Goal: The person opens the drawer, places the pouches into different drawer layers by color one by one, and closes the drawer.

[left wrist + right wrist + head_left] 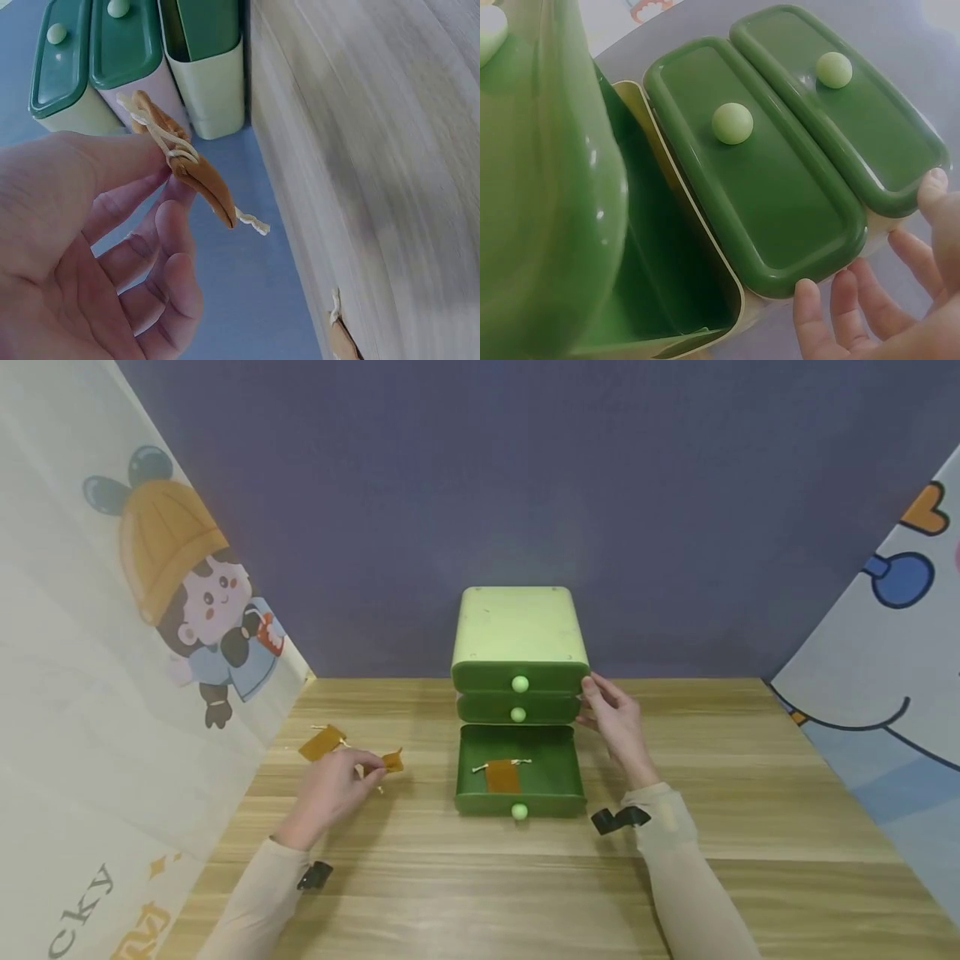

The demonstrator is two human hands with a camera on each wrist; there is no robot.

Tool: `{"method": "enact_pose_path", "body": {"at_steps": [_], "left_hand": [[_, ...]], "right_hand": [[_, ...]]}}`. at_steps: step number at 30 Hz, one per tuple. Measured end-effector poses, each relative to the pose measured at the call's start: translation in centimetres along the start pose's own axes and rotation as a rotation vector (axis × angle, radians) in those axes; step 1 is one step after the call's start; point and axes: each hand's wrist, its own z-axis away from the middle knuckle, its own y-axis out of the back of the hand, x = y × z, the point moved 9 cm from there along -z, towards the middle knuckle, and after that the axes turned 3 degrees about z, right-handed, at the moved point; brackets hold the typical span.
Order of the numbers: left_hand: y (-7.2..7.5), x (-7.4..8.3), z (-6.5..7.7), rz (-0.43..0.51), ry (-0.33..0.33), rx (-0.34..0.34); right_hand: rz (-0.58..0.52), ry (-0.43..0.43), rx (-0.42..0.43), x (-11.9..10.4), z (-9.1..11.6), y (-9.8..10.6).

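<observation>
Between thumb and fingertips, my left hand pinches a small brown drawstring pouch, its cream cord wound around the middle. The pouch is above the table, left of a green drawer cabinet. Another brown pouch lies on the table just beyond that hand. My right hand touches the cabinet's right side, thumb at the top drawer's corner and fingertips along the middle drawer's edge. Pulled out, the bottom drawer holds a brown pouch with cord ends spread sideways.
The wooden table meets a dark blue back wall. White side panels with cartoon prints stand at the left and right. Round pale knobs stick out from the drawer fronts.
</observation>
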Motion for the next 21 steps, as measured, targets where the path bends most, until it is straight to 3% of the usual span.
{"method": "enact_pose_path", "body": {"at_steps": [9, 21], "left_hand": [[-0.1, 2.0, -0.6, 0.003, -0.045, 0.016], [-1.7, 5.4, -2.0, 0.058, -0.109, -0.036]], "right_hand": [[0.002, -0.013, -0.006, -0.1, 0.2, -0.1], [0.038, -0.005, -0.006, -0.2, 0.3, -0.4]]}}
